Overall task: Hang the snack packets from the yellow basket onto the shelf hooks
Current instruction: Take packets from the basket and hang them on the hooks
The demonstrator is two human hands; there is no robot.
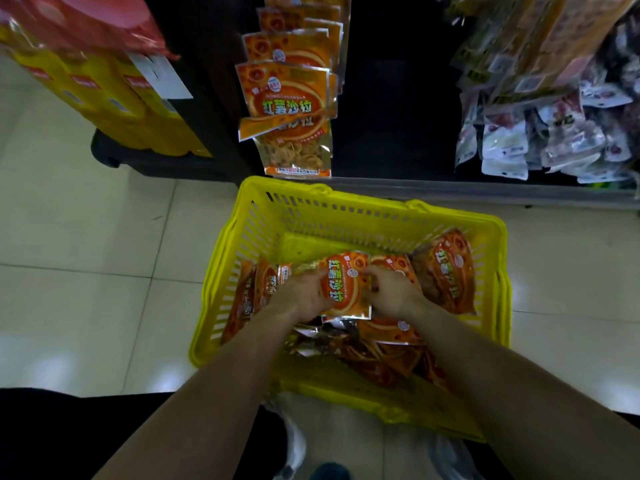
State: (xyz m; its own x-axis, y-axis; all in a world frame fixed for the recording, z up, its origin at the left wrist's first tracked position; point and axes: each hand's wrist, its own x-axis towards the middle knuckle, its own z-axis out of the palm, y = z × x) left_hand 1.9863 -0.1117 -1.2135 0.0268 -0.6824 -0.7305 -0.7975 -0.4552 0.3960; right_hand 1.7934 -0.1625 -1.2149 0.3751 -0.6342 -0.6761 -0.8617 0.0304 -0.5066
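We see a yellow basket (346,209) standing on the pale tiled floor (86,237), just in front of a dark shelf (391,109). Both of the person's bare forearms reach into it from 6 o'clock. The left hand (304,292) and the right hand (393,289) meet over the middle of the basket with one orange snack packet (346,284) between them.

The left grip is closed on the packet's 9 o'clock edge and the right grip on its 3 o'clock edge, fingers curled at the foil rim. The packet faces up, its green lettering running from 12 towards 6 o'clock. It sits above the others, but we cannot tell whether it is clear of them.

Under the hands, towards 6 o'clock, loose packets (381,355) of the same kind lie in a heap. A leaning packet (450,271) rests against the basket's 3 o'clock wall, and a few upright packets (256,289) stand along its 9 o'clock wall.

At 12 o'clock from the basket, hanging packets (287,95) of the same orange kind overlap in a row on the shelf, the lowest reaching almost down to the basket's rim. At 2 o'clock we see pale and dark snack bags (554,133) hanging in a dense cluster. At 10 o'clock, yellow cartons (114,109) stand stacked on a dark base, with a blurred red bag (86,26) above them. At 6 o'clock a light shoe (294,441) shows beneath the forearms.
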